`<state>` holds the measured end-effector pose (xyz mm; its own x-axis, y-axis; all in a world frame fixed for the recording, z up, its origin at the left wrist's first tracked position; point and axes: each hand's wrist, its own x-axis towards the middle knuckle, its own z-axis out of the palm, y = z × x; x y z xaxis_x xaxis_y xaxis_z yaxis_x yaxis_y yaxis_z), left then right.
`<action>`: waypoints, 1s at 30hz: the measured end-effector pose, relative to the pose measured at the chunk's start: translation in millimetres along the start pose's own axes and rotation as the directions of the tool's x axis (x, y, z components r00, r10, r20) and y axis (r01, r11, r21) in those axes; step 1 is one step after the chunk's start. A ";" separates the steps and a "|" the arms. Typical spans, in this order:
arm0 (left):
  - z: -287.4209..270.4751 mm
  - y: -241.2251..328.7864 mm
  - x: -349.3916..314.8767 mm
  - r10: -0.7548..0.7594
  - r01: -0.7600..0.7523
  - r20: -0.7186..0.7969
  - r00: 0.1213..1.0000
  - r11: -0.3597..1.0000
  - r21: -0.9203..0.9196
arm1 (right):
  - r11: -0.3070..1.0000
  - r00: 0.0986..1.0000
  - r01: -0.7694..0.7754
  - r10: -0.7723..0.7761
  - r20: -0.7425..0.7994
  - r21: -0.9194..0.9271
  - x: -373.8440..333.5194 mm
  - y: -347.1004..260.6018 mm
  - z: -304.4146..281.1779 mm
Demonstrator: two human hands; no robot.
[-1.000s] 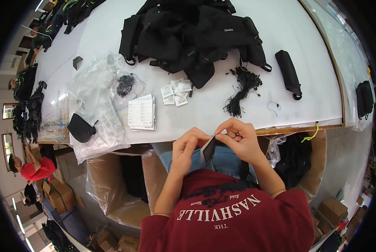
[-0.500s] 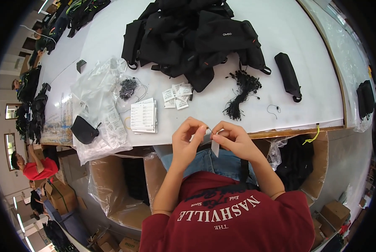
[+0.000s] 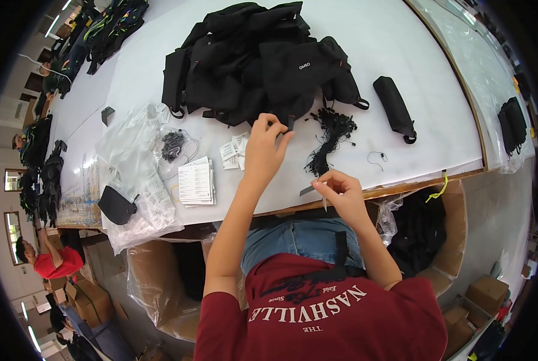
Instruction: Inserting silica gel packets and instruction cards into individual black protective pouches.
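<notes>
My left hand [image 3: 266, 147] reaches across the table to the front of a heap of black fabric pouches [image 3: 233, 75]. Its curled fingers and thumb close on the near edge of one black pouch [image 3: 291, 122]; the exact hold is partly hidden. Near the table's front edge, my right hand [image 3: 342, 194] pinches a small white tag [image 3: 325, 204], seen almost edge-on. A short dark grey strip [image 3: 306, 191] shows beside those fingertips; I cannot tell whether it is held. Just beyond lies a bundle of black cords [image 3: 329, 141].
Left of my arm lie white labels [image 3: 230, 154], a stack of printed cards [image 3: 195, 183] and a clear plastic bag [image 3: 131, 156]. A rolled black pouch [image 3: 394, 108] and a loose loop cord [image 3: 377, 159] are at right. Lined cartons [image 3: 155, 283] stand below the table edge.
My left hand has left my right hand and stretched forward to the black pouches. My right hand has moved slightly right, keeping the white tag.
</notes>
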<state>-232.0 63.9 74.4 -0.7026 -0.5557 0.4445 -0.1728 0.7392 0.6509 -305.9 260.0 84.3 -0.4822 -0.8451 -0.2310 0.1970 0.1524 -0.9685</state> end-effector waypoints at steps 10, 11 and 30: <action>-15.2 51.7 -51.2 -0.360 0.583 0.467 0.808 0.611 -0.536 | 0.921 0.909 0.182 -0.291 -0.297 -0.346 8.6 4.6 2.3; -16.4 47.8 -54.0 -0.362 0.584 0.467 0.807 0.609 -0.537 | 0.909 0.925 0.190 -0.293 -0.241 -0.372 7.5 3.1 2.8; -29.1 59.4 -82.0 -0.468 0.321 -0.095 0.879 0.727 -0.607 | 0.997 0.995 0.070 -0.072 0.068 0.033 -0.5 -7.8 12.7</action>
<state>-164.5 142.3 94.5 -0.4710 -0.8702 0.1445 0.0680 0.1275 0.9895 -296.3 252.8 93.2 -0.4361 -0.8867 -0.1535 0.1909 0.0755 -0.9787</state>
